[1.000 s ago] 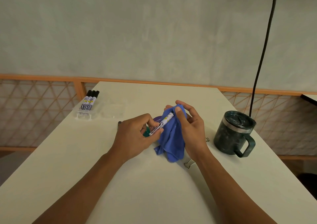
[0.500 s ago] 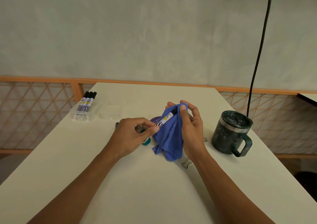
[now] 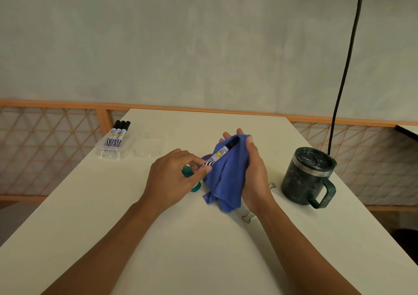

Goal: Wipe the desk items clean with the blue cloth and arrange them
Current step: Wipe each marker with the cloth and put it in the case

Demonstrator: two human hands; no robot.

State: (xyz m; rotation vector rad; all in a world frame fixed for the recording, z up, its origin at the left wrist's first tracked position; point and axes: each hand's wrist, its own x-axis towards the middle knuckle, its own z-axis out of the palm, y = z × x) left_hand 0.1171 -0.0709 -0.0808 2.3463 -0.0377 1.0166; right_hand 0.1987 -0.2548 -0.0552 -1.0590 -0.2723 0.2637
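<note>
My left hand (image 3: 173,178) pinches the lower end of a white marker (image 3: 218,155) with a black cap. Its capped end lies inside the blue cloth (image 3: 226,177), which my right hand (image 3: 253,170) cups and wraps around it. Both hands hover just above the middle of the white desk (image 3: 203,249). Three more markers (image 3: 117,134) lie side by side in a clear plastic tray (image 3: 108,150) at the far left. Teal round pieces (image 3: 187,172) and a purple one (image 3: 207,158) peek out beneath my left hand.
A dark green lidded mug (image 3: 305,174) stands at the right, handle toward me. Two binder clips (image 3: 247,217) lie near my right wrist. A black cable (image 3: 343,68) hangs behind the mug. An orange lattice railing (image 3: 45,150) borders the desk.
The marker has slid further into the cloth, its black cap now deep in the fold. My right hand has closed the cloth more around it.
</note>
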